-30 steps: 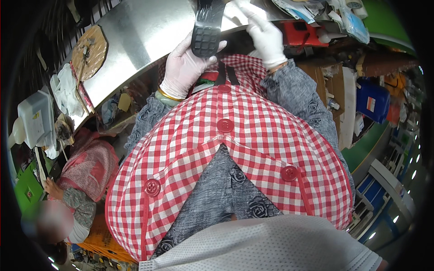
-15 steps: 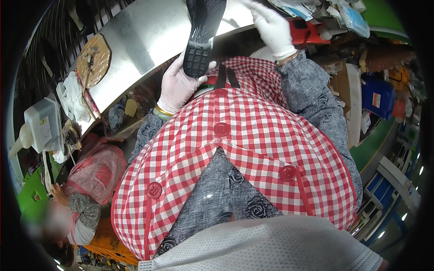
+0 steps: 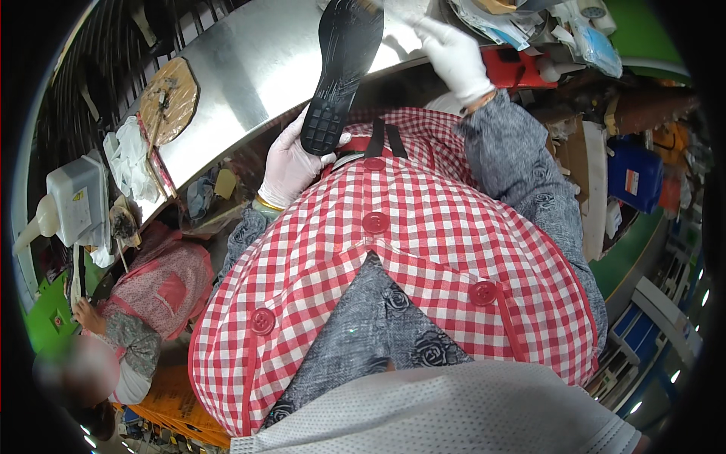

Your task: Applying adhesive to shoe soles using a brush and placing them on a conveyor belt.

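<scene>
A black shoe sole (image 3: 349,57) with a gridded heel stands heel-down over the near edge of the metal worktop. My left hand (image 3: 291,163), in a white glove, is closed round its heel, the thumb at the right side. Pale streaks run over the sole's upper part, whose tip is cut off by the top of the view. My gloved right hand (image 3: 454,57) is to the right of the sole, fingers pinched. From them a thin, blurred tool that looks like a brush (image 3: 369,6) reaches toward the sole's top.
The curved metal worktop (image 3: 234,83) carries a round wrapped board (image 3: 170,98) with a stick at left. A clear plastic container (image 3: 79,200) stands beyond it. Red container (image 3: 514,69), packets (image 3: 586,41) and blue jug (image 3: 635,174) lie right. A co-worker (image 3: 144,325) is at lower left.
The sole and my left hand have come slightly down toward me, and more of the sole's length shows. My right hand has shifted a little downward, beside the sole.
</scene>
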The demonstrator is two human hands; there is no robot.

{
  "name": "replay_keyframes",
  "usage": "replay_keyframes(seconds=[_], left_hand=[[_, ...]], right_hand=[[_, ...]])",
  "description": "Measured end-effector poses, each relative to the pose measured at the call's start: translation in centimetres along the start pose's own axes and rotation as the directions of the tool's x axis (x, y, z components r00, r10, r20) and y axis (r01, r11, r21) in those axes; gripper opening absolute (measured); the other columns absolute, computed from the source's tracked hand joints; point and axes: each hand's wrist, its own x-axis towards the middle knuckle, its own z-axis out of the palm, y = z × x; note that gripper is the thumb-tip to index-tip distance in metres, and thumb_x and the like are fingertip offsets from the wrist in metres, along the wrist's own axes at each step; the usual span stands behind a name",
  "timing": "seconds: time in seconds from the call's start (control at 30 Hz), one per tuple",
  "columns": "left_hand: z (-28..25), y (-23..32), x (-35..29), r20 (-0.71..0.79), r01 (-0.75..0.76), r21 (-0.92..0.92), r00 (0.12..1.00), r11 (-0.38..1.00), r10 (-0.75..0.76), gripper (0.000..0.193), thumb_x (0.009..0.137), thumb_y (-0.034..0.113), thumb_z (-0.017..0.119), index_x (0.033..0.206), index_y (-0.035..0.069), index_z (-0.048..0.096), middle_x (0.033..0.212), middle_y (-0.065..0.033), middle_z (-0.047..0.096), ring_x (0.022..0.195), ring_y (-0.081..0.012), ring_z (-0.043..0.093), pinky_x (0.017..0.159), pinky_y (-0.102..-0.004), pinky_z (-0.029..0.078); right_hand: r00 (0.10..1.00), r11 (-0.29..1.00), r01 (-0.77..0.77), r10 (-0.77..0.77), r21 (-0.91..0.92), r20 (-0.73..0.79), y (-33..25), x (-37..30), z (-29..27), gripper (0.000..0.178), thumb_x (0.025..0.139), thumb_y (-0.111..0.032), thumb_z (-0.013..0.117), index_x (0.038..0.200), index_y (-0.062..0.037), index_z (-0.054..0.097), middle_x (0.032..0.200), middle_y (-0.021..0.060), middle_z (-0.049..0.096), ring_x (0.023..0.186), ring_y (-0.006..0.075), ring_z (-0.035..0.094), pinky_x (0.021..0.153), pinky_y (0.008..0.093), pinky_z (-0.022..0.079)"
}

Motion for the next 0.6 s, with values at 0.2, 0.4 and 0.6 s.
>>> replay_keyframes(seconds=[0.2, 0.4, 0.6], left_hand=[[-0.6, 0.6, -0.3, 0.045, -0.012, 0.034, 0.999, 0.999, 0.01, 0.043, 0.104, 0.028, 0.034, 0.137, 0.005, 0.047, 0.122, -0.0164, 0.062, 0.104, -0.036, 0.065, 0.076, -0.0405, 0.059], [1.2, 0.8, -0.4, -0.151, -0.016, 0.093, 0.988, 0.996, 0.03, 0.044, 0.104, 0.026, 0.029, 0.137, 0.002, 0.044, 0.124, -0.0182, 0.059, 0.105, -0.0345, 0.063, 0.065, -0.0321, 0.056], [0.3, 1.1, -0.5, -0.103, -0.008, 0.073, 0.995, 0.997, 0.015, 0.043, 0.103, 0.027, 0.03, 0.135, 0.001, 0.046, 0.124, -0.0196, 0.059, 0.105, -0.0363, 0.063, 0.065, -0.0331, 0.055]], right_hand=[[0.993, 0.974, 0.016, -0.042, 0.227, 0.111, -0.7, 2.1, -2.5, 0.029, 0.094, -0.017, 0.053, 0.119, -0.0076, 0.064, 0.106, 0.0097, 0.069, 0.095, 0.0193, 0.066, 0.085, 0.0291, 0.051], [0.97, 0.934, 0.241, -0.219, -0.263, 0.11, 2.2, 4.5, -1.8, 0.025, 0.089, -0.021, 0.057, 0.11, -0.0113, 0.067, 0.092, 0.0103, 0.07, 0.084, 0.023, 0.066, 0.075, 0.0317, 0.053], [0.977, 0.984, 0.171, -0.175, 0.043, 0.122, 0.1, 4.7, -3.6, 0.02, 0.092, -0.018, 0.053, 0.101, -0.0078, 0.068, 0.086, 0.0068, 0.066, 0.076, 0.0231, 0.063, 0.069, 0.0332, 0.052]])
